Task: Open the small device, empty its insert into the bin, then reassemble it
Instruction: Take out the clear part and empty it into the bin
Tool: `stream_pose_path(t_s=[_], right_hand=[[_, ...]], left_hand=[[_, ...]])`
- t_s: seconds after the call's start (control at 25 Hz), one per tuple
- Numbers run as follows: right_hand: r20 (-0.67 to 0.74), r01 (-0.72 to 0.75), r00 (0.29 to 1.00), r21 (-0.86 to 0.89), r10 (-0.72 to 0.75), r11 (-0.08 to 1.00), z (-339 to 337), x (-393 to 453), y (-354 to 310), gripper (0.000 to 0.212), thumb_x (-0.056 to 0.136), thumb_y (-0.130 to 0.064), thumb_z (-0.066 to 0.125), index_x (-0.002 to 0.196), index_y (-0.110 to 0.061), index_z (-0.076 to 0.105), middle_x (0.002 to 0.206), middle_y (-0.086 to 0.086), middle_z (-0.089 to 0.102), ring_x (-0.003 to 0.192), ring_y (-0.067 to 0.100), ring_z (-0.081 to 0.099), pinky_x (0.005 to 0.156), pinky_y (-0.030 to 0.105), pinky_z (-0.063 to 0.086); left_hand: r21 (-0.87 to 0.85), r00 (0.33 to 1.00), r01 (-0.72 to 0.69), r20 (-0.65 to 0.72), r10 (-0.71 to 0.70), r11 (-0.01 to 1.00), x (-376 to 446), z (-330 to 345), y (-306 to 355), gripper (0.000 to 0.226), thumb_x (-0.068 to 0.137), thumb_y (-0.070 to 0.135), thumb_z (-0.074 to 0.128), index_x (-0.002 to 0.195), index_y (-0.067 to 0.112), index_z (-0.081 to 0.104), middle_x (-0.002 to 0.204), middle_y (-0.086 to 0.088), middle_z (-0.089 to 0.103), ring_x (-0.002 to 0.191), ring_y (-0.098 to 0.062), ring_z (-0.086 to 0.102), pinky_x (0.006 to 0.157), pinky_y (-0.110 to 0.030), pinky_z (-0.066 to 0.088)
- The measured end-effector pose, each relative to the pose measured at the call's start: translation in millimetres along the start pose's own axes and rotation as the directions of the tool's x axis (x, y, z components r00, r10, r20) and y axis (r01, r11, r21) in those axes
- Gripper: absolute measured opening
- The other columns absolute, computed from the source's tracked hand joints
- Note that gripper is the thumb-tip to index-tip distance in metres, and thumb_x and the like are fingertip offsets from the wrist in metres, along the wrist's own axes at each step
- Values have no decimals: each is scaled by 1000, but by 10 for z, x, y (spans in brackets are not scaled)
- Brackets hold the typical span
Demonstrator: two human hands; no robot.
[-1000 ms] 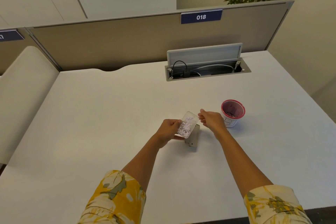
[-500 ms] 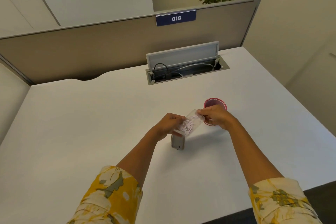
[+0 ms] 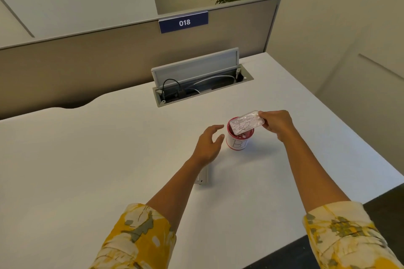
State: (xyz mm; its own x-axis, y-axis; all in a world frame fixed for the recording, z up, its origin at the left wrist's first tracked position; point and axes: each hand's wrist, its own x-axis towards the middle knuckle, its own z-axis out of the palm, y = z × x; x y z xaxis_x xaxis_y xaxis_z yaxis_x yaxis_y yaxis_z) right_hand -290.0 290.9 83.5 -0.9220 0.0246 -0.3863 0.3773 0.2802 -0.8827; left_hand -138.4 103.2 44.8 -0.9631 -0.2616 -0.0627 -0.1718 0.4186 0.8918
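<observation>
My right hand [image 3: 277, 124] grips one end of a clear plastic insert [image 3: 246, 123] full of small pale scraps, holding it tilted over the mouth of a small red-rimmed white cup [image 3: 237, 141] that serves as the bin. My left hand [image 3: 207, 145] hovers just left of the cup, fingers spread and holding nothing. The grey body of the small device [image 3: 202, 176] lies on the white desk [image 3: 87, 159], partly hidden under my left wrist.
An open cable hatch [image 3: 196, 81] with cords sits at the back of the desk. A beige partition [image 3: 87, 59] with a blue "018" label stands behind it. The desk's right edge drops to a dark floor near my right elbow.
My left hand let go of the insert. My right hand carried it right and set it over the cup. The device body stayed on the desk.
</observation>
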Motion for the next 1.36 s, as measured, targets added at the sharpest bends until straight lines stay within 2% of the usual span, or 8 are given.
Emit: stream_pose_path(t_s=[0.08, 0.2, 0.44, 0.64, 0.76, 0.92, 1.12, 1.36], right_hand=[[-78, 73, 993, -185, -89, 980, 5, -1, -38, 35, 83, -26, 73, 106, 1, 72, 108, 19, 72, 100, 33, 68, 92, 45, 55], [-64, 270, 946, -395, -319, 878, 81, -77, -66, 28, 89, -25, 67, 102, -2, 76, 104, 17, 75, 96, 33, 68, 84, 35, 54], [56, 495, 828, -539, -557, 682, 353, -190, 18, 27, 95, -24, 60, 109, -5, 72, 108, 15, 73, 96, 31, 69, 83, 30, 52], [472, 660, 703, -711, -532, 242, 291, -167, 195, 52, 89, -37, 64, 132, -9, 58, 134, 14, 61, 118, 30, 60, 106, 36, 42], [517, 742, 633, -617, -576, 262, 180, -192, 336, 49, 87, -24, 69, 129, -1, 59, 130, 21, 62, 115, 38, 62, 104, 41, 44], [575, 804, 512, -583, -638, 119, 109, -234, 381, 42, 85, -12, 71, 123, 3, 63, 118, 24, 68, 101, 41, 68, 92, 46, 53], [446, 821, 441, -551, -779, 150, 57, -307, 329, 26, 85, -14, 72, 106, 1, 72, 101, 18, 75, 86, 34, 72, 81, 40, 57], [396, 775, 308, -632, -865, -13, 44, -344, 421, 21, 79, -14, 78, 97, -4, 75, 93, 13, 77, 80, 29, 73, 86, 44, 54]], left_hand=[[103, 998, -45, 39, 41, 994, 20, 72, -8, 43, 100, 24, 52, 142, 18, 47, 152, -3, 45, 140, -21, 41, 114, -32, 32], [331, 995, -94, 54, 81, 939, 30, 157, -47, 48, 100, 30, 50, 147, 25, 41, 161, 1, 33, 151, -20, 22, 123, -44, 15], [556, 972, -233, 139, 187, 798, 17, 199, -77, 47, 104, 38, 34, 151, 33, 34, 164, 8, 23, 154, -17, 3, 122, -47, -10], [673, 964, -267, 173, 204, 690, 12, 199, -69, 48, 100, 36, 42, 148, 35, 37, 161, 6, 31, 154, -23, 8, 119, -52, -12], [706, 962, -271, 180, 204, 654, 30, 203, -41, 49, 99, 36, 45, 147, 35, 38, 160, 6, 32, 154, -24, 10, 116, -50, -16], [715, 965, -263, 183, 190, 647, 25, 210, -51, 51, 98, 36, 46, 149, 36, 36, 162, 6, 30, 154, -25, 10, 116, -49, -12], [705, 964, -266, 213, 162, 658, 11, 188, -68, 55, 98, 32, 47, 151, 36, 31, 163, 6, 26, 154, -26, 11, 121, -51, -3], [718, 964, -259, 233, 128, 646, 27, 180, -17, 58, 97, 28, 48, 152, 35, 30, 164, 6, 24, 154, -26, 9, 122, -53, 1]])
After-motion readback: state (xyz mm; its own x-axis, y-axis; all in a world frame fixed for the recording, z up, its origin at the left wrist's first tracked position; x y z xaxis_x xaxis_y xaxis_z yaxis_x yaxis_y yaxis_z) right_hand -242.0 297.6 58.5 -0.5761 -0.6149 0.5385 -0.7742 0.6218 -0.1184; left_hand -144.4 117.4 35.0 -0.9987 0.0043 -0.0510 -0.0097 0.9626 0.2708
